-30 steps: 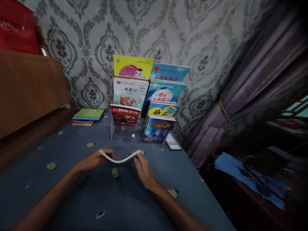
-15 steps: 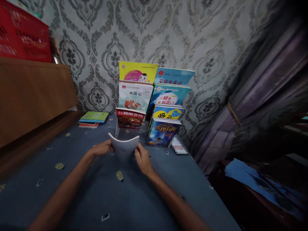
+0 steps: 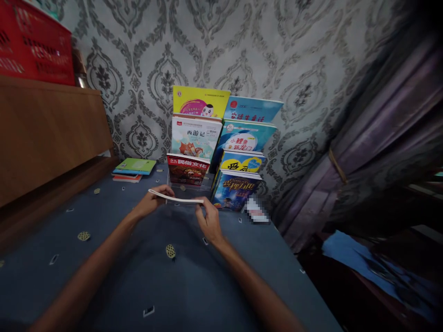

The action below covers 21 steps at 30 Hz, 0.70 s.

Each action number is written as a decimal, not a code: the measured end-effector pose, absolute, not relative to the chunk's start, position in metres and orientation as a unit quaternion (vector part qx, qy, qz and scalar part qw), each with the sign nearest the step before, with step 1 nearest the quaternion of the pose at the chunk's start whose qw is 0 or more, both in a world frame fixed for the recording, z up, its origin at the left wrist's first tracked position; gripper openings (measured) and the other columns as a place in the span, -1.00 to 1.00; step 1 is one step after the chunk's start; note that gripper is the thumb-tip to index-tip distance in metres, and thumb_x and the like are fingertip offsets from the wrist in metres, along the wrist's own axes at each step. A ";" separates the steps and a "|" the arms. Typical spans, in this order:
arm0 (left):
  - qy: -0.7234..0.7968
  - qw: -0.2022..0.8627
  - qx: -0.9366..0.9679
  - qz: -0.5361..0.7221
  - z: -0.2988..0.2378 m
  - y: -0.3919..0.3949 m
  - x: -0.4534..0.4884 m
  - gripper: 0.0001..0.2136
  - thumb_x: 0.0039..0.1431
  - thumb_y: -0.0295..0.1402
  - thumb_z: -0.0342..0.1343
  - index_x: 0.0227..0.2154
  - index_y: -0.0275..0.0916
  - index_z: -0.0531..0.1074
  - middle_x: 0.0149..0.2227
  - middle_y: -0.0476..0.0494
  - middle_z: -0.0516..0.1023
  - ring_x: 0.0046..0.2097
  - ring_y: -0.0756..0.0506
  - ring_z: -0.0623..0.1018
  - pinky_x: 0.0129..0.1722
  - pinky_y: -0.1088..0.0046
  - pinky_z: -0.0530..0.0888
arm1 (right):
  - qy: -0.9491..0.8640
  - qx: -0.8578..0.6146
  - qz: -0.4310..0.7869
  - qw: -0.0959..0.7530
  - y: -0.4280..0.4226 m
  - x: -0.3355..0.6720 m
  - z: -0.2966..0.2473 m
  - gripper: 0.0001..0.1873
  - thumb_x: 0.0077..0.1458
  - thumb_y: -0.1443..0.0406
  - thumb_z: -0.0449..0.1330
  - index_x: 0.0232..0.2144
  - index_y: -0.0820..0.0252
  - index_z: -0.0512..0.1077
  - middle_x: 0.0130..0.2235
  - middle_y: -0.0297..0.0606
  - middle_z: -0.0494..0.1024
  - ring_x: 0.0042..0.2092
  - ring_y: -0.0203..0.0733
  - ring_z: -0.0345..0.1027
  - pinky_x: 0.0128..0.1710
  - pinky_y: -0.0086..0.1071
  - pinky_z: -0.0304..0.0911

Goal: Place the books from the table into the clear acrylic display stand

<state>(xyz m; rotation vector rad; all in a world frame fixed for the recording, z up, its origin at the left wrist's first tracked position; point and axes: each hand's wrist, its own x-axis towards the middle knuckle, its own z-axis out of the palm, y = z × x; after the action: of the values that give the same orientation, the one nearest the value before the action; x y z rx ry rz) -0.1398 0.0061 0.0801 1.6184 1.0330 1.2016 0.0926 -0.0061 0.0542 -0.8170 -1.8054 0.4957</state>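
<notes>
Thin book (image 3: 183, 200), edge-on and slightly bowed: where is it?

Just in front of the clear rack (image 3: 199, 188), over the blue cover (image 3: 180, 295).

And the hands?

Both grasp it, left hand (image 3: 151, 203) at its left end, right hand (image 3: 209, 221) at its right. Whether it touches the cover, I can't tell.

What's printed down there?

Scattered yellow dotted shapes and small pale labels.

Go round from the book, then.

Twelve to past two o'clock: two columns of upright books (image 3: 195, 138) in the rack, grey patterned wallpaper (image 3: 194, 55) behind. Ten: a flat stack (image 3: 136, 166), green on top; beyond it a wooden cabinet (image 3: 51, 143) bearing a red basket (image 3: 38, 50). Three: a tied mauve curtain (image 3: 311, 198). Between three and four: a blue cloth (image 3: 353, 258) in shadow.
</notes>
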 end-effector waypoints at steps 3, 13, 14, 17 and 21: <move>0.415 0.359 0.667 0.505 0.102 0.010 -0.135 -0.87 -0.06 -0.34 0.21 -0.41 -0.24 0.56 -0.34 -0.13 0.63 -0.24 -0.15 0.55 -0.18 0.40 0.43 | -0.764 -0.310 0.178 0.537 0.004 0.095 0.072 -0.71 0.22 0.32 -0.01 -0.12 0.13 0.45 -0.10 -0.14 0.57 -0.03 -0.04 0.42 0.01 -0.19 0.29; 0.330 0.267 0.660 0.619 0.134 0.057 -0.131 -0.82 -0.04 -0.32 0.19 -0.37 -0.29 0.52 -0.34 -0.07 0.62 -0.23 -0.11 0.55 -0.06 0.33 0.46 | -0.731 -0.300 0.108 0.603 0.061 0.092 0.107 -0.75 0.33 0.21 -0.06 -0.18 0.12 0.40 -0.24 -0.22 0.55 -0.22 -0.12 0.39 -0.15 -0.24 0.31; 0.320 0.265 0.659 0.627 0.132 0.062 -0.131 -0.81 -0.04 -0.33 0.18 -0.34 -0.29 0.51 -0.33 -0.07 0.62 -0.22 -0.11 0.55 -0.05 0.32 0.46 | -0.727 -0.303 0.112 0.606 0.066 0.092 0.107 -0.75 0.33 0.21 -0.06 -0.18 0.12 0.39 -0.25 -0.23 0.54 -0.24 -0.13 0.38 -0.17 -0.25 0.30; 0.300 0.250 0.667 0.635 0.126 0.072 -0.127 -0.76 0.02 -0.31 0.17 -0.25 -0.29 0.50 -0.26 -0.10 0.63 -0.18 -0.11 0.55 -0.03 0.32 0.46 | -0.729 -0.303 0.118 0.603 0.076 0.091 0.105 -0.75 0.33 0.21 -0.07 -0.16 0.13 0.38 -0.24 -0.25 0.53 -0.23 -0.14 0.37 -0.17 -0.26 0.30; 0.318 0.222 0.669 0.635 0.114 0.080 -0.123 -0.74 0.15 -0.24 0.13 -0.17 -0.29 0.46 -0.17 -0.16 0.60 -0.11 -0.11 0.54 -0.01 0.35 0.44 | -0.741 -0.327 0.117 0.575 0.086 0.090 0.100 -0.77 0.35 0.22 -0.08 -0.12 0.11 0.34 -0.25 -0.25 0.51 -0.23 -0.14 0.36 -0.14 -0.25 0.31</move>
<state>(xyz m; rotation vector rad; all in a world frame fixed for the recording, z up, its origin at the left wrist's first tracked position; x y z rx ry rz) -0.1234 0.0798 0.1139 1.8476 0.8788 1.7534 0.0899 0.0863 0.1004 -0.7651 -1.7351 0.2733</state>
